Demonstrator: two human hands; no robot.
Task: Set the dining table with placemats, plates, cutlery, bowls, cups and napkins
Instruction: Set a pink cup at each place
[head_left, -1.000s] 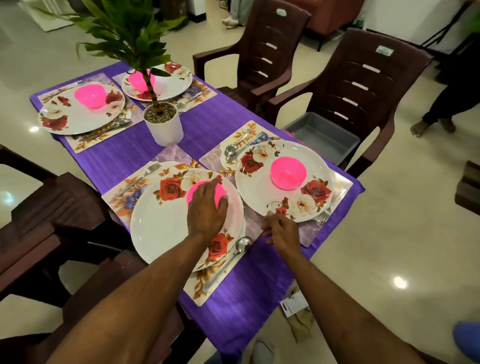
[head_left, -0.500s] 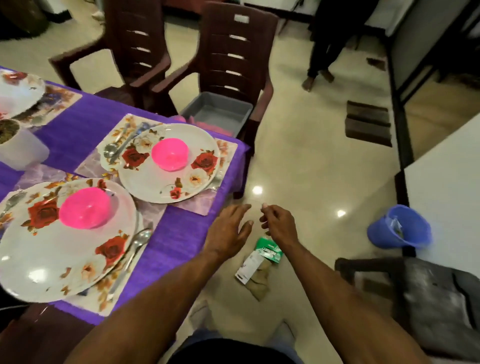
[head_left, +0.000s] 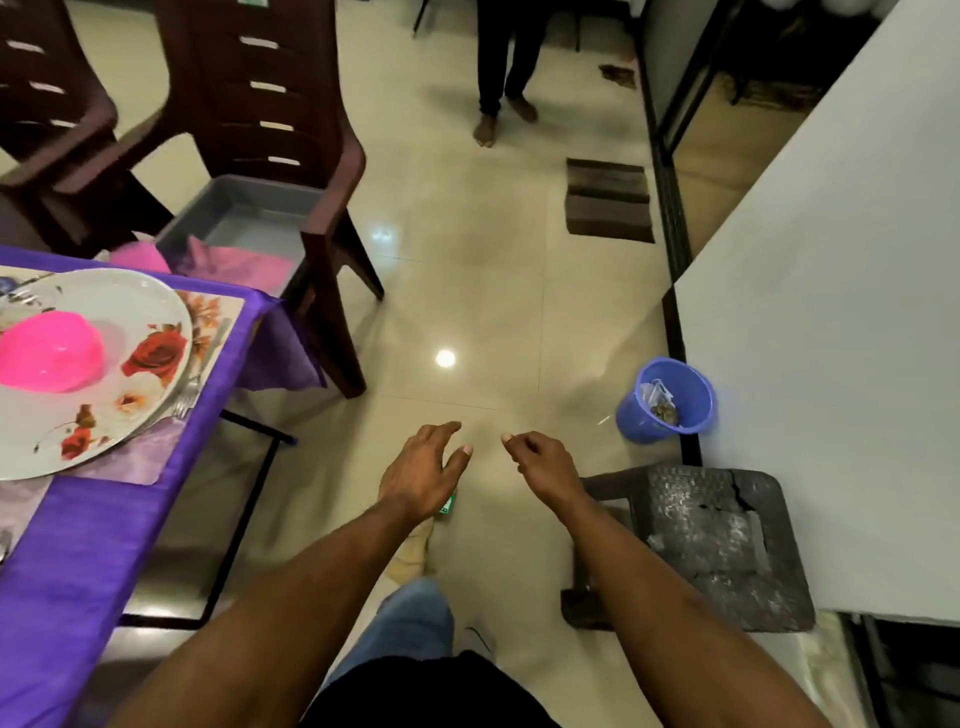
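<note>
Head view: nothing is held; the left hand (head_left: 421, 470) is spread loose and the right hand (head_left: 545, 460) loosely curled, both over the floor. The bowl (head_left: 49, 353) is seen set on its plate (head_left: 156, 306). Napkins (head_left: 234, 260) in the chair's tray (head_left: 249, 208) probably need fetching next.

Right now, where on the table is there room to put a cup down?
The bare purple cloth near the table's front edge, below the plate, is free. The placemat strip right of the plate is crowded by a fork. The bowl fills the plate's middle.
</note>
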